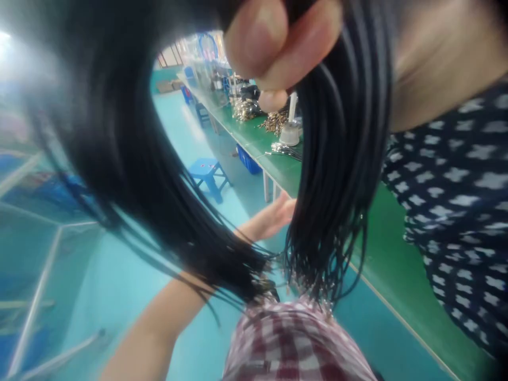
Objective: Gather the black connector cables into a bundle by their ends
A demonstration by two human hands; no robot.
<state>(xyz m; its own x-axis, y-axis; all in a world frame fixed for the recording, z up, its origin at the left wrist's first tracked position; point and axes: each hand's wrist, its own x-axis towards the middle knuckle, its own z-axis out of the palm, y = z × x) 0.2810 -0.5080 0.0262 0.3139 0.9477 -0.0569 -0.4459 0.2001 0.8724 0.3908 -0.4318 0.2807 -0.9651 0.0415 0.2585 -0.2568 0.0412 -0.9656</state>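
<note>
A thick bundle of black cables (337, 137) hangs in a loop close to the camera. My right hand (281, 47) has its fingers wrapped round the bundle at the top of the view. Both hanging lengths run down to thin stripped-looking ends in front of a checked shirt (297, 344). Behind the bundle, my bare left arm reaches across from the lower left. My left hand (278, 214) looks open, its thumb apart, and the cables partly cover its fingertips. A dark sleeve with white crosses (456, 211) is on the right.
A long green table (397, 243) runs back along the right. Cable piles (246, 108) and a white-based stand (290, 132) are on it. A blue stool (210, 174) stands on the floor, and a blue crate (249, 159) sits beneath the table. Blurred frame bars (39, 291) are at left.
</note>
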